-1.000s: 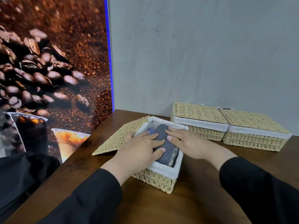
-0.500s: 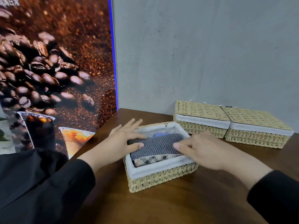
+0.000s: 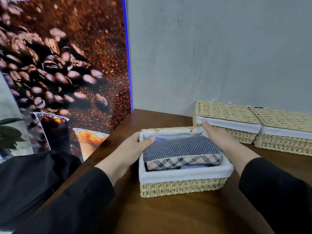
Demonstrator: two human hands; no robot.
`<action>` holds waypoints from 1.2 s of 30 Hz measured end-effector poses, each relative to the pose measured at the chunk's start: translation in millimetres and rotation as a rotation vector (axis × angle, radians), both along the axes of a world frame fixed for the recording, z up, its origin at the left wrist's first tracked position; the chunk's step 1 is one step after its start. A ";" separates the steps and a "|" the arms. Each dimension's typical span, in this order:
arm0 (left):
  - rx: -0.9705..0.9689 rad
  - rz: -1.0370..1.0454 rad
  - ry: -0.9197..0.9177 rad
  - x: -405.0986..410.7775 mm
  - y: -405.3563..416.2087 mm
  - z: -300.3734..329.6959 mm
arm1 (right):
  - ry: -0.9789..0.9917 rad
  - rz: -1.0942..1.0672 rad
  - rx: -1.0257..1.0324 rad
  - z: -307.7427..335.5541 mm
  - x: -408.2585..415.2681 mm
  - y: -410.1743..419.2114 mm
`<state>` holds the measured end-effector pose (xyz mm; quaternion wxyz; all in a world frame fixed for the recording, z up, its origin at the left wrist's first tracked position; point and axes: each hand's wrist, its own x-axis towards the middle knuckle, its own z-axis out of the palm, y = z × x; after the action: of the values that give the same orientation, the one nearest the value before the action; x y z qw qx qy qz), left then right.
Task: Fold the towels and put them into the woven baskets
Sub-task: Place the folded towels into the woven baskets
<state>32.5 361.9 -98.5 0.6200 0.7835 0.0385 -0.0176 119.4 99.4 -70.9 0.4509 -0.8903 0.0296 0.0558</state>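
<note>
Gripping the open, white-lined woven straw basket [image 3: 183,187] at both ends on the brown wooden desk [image 3: 168,217]: left hand [image 3: 133,149] curling over the rim, thumb in; right hand [image 3: 217,135] flat along the side. Sitting inside, folded grey striped towel [image 3: 181,147] with a checked edge. Standing just behind, two lidded straw baskets [image 3: 226,114].

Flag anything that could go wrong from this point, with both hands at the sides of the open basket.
1. The folded towel stands above the rim of the open basket, so a lid may not seat flat.
2. The right hand lies in the narrow gap beside the closed basket; shifting rightward could knock it.
3. The left hand grips the soft liner, which could slip.
</note>
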 end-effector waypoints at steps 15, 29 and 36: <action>-0.212 0.349 -0.121 63.3 9.0 12.7 | -0.049 -0.024 0.396 -7.7 25.0 -4.6; 0.012 0.132 -0.473 8.6 -3.6 44.4 | -0.489 0.169 0.122 19.1 -4.7 -15.9; 0.412 -0.257 -0.493 -41.9 3.7 24.6 | -0.445 0.537 -0.281 6.6 -57.1 -73.5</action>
<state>-9.3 365.6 -74.0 0.4320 0.8714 -0.2089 0.1024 62.3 25.9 -64.3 0.2890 -0.9099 -0.2962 -0.0275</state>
